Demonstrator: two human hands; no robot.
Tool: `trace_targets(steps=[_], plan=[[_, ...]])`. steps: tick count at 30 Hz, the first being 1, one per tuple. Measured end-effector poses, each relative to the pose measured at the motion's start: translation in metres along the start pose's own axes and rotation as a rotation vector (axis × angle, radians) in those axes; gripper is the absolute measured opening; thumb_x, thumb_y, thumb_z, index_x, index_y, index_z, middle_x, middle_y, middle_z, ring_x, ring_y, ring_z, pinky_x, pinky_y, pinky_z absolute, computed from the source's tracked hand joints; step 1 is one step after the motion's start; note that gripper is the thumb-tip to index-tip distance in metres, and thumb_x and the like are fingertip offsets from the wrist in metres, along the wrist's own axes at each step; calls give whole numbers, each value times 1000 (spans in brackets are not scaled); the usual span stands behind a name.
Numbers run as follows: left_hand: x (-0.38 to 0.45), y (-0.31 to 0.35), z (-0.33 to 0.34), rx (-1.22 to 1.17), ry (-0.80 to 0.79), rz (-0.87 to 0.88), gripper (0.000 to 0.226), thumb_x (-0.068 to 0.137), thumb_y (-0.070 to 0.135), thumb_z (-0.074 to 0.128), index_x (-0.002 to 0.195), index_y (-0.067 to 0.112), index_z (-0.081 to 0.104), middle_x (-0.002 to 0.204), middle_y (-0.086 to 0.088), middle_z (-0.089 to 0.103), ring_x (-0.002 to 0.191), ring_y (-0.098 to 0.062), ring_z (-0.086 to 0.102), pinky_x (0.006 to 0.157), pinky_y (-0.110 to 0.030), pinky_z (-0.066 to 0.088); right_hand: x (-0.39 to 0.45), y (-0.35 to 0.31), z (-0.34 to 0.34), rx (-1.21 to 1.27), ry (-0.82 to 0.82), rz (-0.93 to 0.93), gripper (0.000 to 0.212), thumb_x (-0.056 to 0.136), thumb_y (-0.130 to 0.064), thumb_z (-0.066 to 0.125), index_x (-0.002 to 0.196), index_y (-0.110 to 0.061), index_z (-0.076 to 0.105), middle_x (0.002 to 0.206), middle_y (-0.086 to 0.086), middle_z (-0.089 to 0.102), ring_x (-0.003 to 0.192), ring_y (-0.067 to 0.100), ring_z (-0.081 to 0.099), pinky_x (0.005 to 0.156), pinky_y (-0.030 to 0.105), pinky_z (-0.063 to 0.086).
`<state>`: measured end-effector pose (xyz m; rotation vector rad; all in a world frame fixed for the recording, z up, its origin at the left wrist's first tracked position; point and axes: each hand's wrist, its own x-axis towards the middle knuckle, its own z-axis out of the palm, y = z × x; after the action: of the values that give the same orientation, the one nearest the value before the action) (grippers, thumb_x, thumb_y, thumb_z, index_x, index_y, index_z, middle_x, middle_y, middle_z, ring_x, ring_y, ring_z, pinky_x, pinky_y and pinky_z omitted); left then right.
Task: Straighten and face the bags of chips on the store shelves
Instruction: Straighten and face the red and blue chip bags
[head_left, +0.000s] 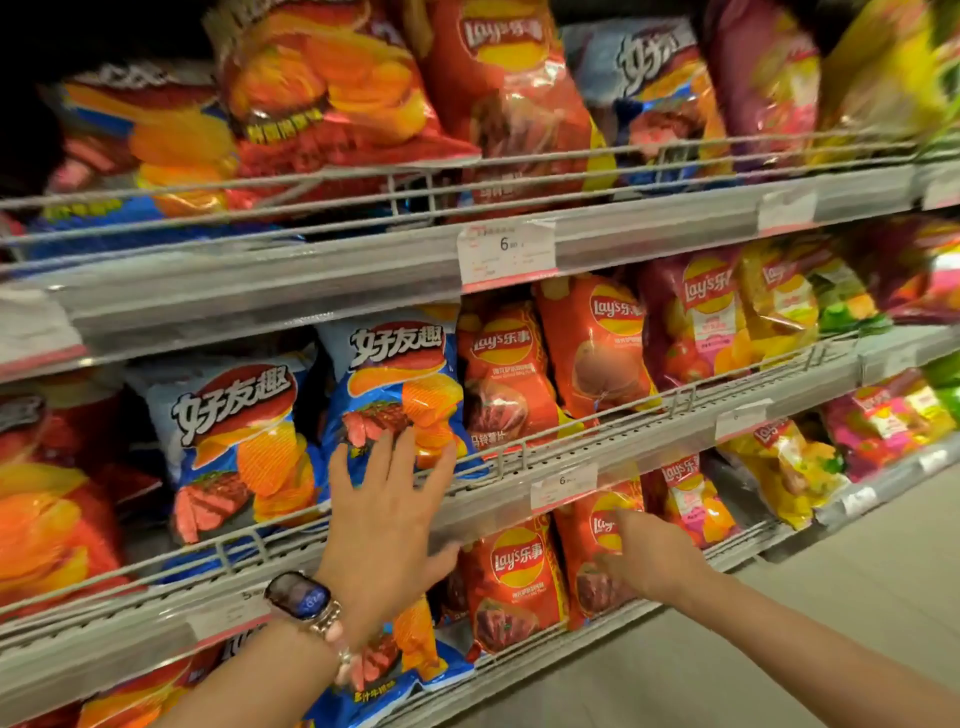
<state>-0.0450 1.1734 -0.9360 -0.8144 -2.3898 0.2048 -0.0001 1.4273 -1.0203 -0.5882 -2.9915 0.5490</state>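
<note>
My left hand (387, 512), with a watch on its wrist, has its fingers spread, and the fingertips touch the lower part of a blue chip bag (397, 384) on the middle shelf. That bag stands upright beside a second blue bag (236, 441). My right hand (652, 558) reaches into the bottom shelf with loose fingers against a red Lay's bag (597, 525). Another red Lay's bag (514, 577) stands just left of it.
Wire rails (613, 431) front each shelf, with price tags (506, 254) clipped on the strips. Red, purple and yellow bags (779, 306) fill the shelves to the right; orange bags (47, 509) stand at left. The pale floor (857, 582) lies at lower right.
</note>
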Motion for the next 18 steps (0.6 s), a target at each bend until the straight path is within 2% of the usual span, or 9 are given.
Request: trace_targets(steps=[2, 5, 7, 10, 12, 15, 18], plan=[[10, -5, -23, -13, 164, 74, 71, 53, 45, 84, 115, 13, 67, 109, -16, 63, 96, -36, 61, 79, -53, 47, -13, -18, -36, -39, 71, -128, 41, 85, -42, 55, 123, -28, 53, 116, -3, 66, 106, 19, 62, 84, 31, 49], [38, -16, -61, -21, 426, 152, 54, 64, 29, 77, 112, 11, 60, 105, -14, 61, 97, -32, 49, 79, -46, 35, -29, -49, -99, 192, 239, -311, 31, 84, -37, 61, 114, -29, 58, 93, -17, 64, 84, 6, 63, 76, 29, 50], [61, -28, -87, -7, 556, 140, 62, 63, 26, 79, 117, 11, 52, 110, -19, 61, 105, -33, 44, 84, -49, 35, -34, -72, -143, 431, 354, -450, 23, 83, -25, 66, 104, -29, 60, 83, -15, 63, 75, 3, 61, 71, 29, 52], [95, -49, -117, 28, 663, 94, 83, 55, 37, 86, 124, 12, 46, 119, -24, 57, 116, -36, 40, 94, -58, 36, -27, -103, -204, 629, 587, -648, 27, 83, -15, 68, 99, -33, 56, 89, -10, 63, 77, 2, 60, 69, 14, 48], [115, -63, -133, 31, 659, 59, 99, 48, 51, 85, 130, 14, 44, 128, -24, 50, 124, -38, 36, 99, -64, 31, -13, -119, -240, 602, 765, -729, 28, 84, -17, 67, 109, -24, 56, 101, -7, 59, 93, 2, 56, 81, 12, 43], [142, -84, -152, 17, 534, -14, 119, 39, 69, 78, 140, 19, 40, 141, -22, 37, 132, -39, 28, 103, -66, 26, 19, -136, -289, 522, 968, -752, 45, 81, -16, 69, 122, -9, 54, 113, 2, 51, 108, 11, 48, 93, 22, 38], [160, -103, -163, 2, 372, -85, 130, 32, 76, 75, 146, 29, 34, 148, -20, 32, 137, -40, 26, 103, -64, 29, 49, -146, -320, 525, 896, -728, 69, 73, -27, 74, 135, -14, 45, 123, 2, 44, 114, 7, 38, 96, 13, 29]])
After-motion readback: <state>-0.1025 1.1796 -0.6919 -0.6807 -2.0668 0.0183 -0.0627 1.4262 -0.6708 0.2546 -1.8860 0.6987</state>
